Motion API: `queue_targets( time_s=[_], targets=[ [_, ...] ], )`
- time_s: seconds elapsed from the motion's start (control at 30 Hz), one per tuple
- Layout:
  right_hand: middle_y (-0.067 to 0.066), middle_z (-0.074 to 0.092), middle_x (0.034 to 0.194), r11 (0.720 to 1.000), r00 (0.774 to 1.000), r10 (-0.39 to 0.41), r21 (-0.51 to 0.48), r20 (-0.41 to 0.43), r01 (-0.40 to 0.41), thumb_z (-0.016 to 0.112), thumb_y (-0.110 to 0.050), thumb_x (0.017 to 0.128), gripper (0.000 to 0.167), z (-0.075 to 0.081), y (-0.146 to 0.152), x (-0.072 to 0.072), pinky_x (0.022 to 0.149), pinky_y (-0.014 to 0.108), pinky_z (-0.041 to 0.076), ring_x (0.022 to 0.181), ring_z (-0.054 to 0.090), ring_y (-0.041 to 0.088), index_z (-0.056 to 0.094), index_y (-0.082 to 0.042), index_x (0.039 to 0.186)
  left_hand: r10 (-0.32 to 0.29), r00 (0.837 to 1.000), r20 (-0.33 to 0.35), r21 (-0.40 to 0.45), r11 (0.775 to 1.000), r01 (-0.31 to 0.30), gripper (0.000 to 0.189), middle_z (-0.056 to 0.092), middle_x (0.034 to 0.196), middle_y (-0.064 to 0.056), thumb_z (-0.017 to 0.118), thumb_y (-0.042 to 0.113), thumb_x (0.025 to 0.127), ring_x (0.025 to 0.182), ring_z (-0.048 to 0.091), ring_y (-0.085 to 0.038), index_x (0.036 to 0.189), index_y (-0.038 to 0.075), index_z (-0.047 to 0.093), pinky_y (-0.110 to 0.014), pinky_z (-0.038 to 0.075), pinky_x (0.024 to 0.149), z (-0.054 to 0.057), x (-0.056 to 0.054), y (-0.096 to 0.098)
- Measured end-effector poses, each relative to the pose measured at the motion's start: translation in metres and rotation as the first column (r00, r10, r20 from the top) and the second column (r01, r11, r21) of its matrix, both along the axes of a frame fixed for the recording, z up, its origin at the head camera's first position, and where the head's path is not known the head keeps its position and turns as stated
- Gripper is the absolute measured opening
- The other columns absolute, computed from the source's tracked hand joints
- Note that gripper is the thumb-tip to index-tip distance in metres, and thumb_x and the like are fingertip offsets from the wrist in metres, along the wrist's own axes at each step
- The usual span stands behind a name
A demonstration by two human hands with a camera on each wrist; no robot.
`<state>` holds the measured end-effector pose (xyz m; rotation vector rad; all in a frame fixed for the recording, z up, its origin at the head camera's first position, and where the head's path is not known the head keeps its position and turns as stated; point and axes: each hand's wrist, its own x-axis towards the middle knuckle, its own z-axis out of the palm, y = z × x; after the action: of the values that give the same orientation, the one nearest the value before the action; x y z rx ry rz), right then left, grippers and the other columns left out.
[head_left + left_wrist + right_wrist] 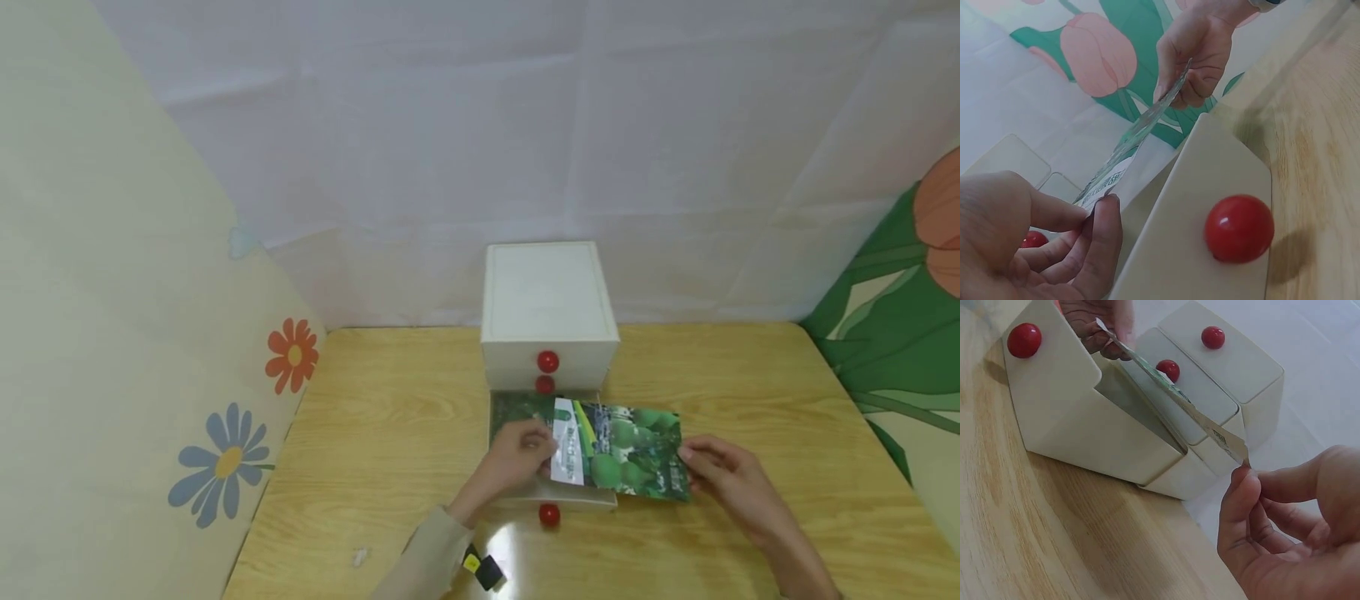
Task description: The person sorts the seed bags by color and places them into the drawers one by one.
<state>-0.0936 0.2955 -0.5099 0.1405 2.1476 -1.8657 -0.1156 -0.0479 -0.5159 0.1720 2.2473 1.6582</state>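
A flat packet (630,450) printed with round green fruit is stretched between both hands, over the pulled-out bottom drawer (588,502) of a small white cabinet (547,292). My left hand (517,450) pinches its white-printed end between thumb and fingers, above the drawer. The opposite end is pinched by my right hand (731,483), out to the right of the drawer. In the right wrist view the packet (1172,390) appears nearly edge-on, slanting past the drawer's open top. Inside the drawer lies another dark green printed sheet or packet (525,407), partly covered by the left hand and the held packet.
Red round knobs (548,362) mark the drawer fronts; the two upper drawers are closed. A black and yellow object (483,568) lies on the wooden table (390,400) by the left forearm. White cloth (450,150) hangs behind, with flower-printed panels (225,462) at both sides.
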Motion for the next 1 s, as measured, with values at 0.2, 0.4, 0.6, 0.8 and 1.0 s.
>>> queue_targets(
  time_s=[0.2, 0.4, 0.6, 0.8, 1.0],
  targets=[
    [-0.002, 0.072, 0.091, 1.0, 1.0, 0.02, -0.019, -0.004, -0.02, 0.06, -0.01, 0.109, 0.018, 0.002, -0.01, -0.001, 0.07, 0.026, 0.062, 0.082, 0.067, 0.011, 0.069, 0.002, 0.119, 0.006, 1.0, 0.011, 0.016, 1.0, -0.006, 0.014, 0.075, 0.093, -0.002, 0.069, 0.019, 0.103, 0.074, 0.071, -0.014, 0.11, 0.009, 0.074, -0.031, 0.065, 0.07, -0.003, 0.003, -0.012],
    [-0.003, 0.073, 0.092, 1.0, 0.999, 0.028, -0.007, 0.023, -0.028, 0.06, -0.013, 0.11, 0.022, 0.002, -0.018, -0.002, 0.07, 0.026, 0.062, 0.083, 0.067, 0.011, 0.067, 0.003, 0.122, 0.004, 1.0, 0.02, 0.025, 1.0, -0.005, 0.017, 0.074, 0.093, -0.003, 0.069, 0.02, 0.103, 0.074, 0.07, -0.014, 0.113, 0.007, 0.073, -0.035, 0.065, 0.071, -0.007, 0.005, -0.02],
    [-0.004, 0.074, 0.093, 0.999, 0.999, 0.041, -0.025, 0.005, -0.041, 0.059, -0.014, 0.11, 0.022, 0.002, -0.025, -0.001, 0.07, 0.026, 0.062, 0.082, 0.068, 0.011, 0.067, 0.004, 0.122, 0.031, 0.999, 0.02, 0.027, 0.999, -0.031, 0.018, 0.074, 0.092, -0.006, 0.069, 0.019, 0.103, 0.074, 0.07, -0.016, 0.114, 0.005, 0.073, -0.033, 0.065, 0.068, -0.003, 0.009, -0.026],
    [-0.003, 0.073, 0.09, 0.997, 0.997, 0.071, -0.036, -0.01, -0.071, 0.058, -0.014, 0.111, 0.023, 0.001, -0.03, 0.0, 0.069, 0.026, 0.061, 0.081, 0.067, 0.012, 0.066, 0.005, 0.12, 0.027, 0.999, 0.024, 0.034, 0.999, -0.028, 0.015, 0.072, 0.089, -0.005, 0.068, 0.018, 0.104, 0.073, 0.069, -0.016, 0.111, 0.007, 0.073, -0.029, 0.063, 0.067, 0.002, 0.012, -0.032],
    [-0.002, 0.071, 0.086, 0.994, 0.995, 0.091, -0.055, -0.029, -0.092, 0.057, -0.012, 0.111, 0.022, 0.0, -0.035, 0.002, 0.067, 0.027, 0.061, 0.077, 0.066, 0.012, 0.068, 0.006, 0.117, 0.026, 0.999, 0.02, 0.043, 0.999, -0.026, 0.015, 0.073, 0.093, -0.006, 0.067, 0.017, 0.104, 0.074, 0.069, -0.015, 0.111, 0.005, 0.073, -0.027, 0.063, 0.067, 0.002, 0.017, -0.04]
  ],
)
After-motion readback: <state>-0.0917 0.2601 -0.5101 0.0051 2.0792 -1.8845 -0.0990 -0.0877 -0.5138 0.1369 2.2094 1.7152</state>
